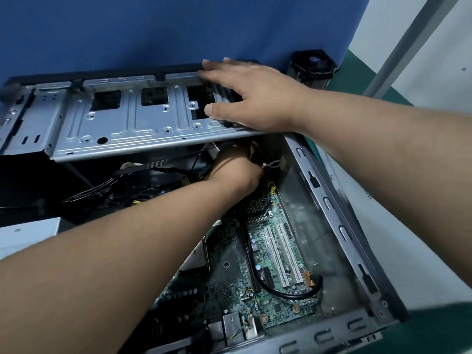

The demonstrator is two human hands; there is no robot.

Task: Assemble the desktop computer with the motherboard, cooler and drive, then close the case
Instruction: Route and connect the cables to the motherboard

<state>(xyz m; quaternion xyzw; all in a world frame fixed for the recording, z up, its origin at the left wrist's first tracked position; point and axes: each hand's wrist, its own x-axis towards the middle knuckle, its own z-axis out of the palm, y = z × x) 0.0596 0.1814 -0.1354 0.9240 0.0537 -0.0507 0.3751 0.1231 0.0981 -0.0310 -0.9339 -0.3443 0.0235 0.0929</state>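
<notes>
While the right hand (251,94) rests flat, fingers spread, on the raised drive cage (132,118), the left hand (236,167) digs into cables under it, grip hidden; motherboard (268,264) sits in the case (339,221).

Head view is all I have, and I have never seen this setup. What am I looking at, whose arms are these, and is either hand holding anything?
There is no robot here: a person works with bare hands, and the single picture comes from a camera on their head, looking forward and down. The open computer case lies on a green surface, with the green motherboard already inside. The right hand rests flat, fingers straight, on the raised grey metal drive bracket. The left hand reaches under that bracket among the cables; its fingers are hidden, so I cannot tell whether it grips anything. The cooler stands outside the case, behind it by the blue cloth.
</notes>
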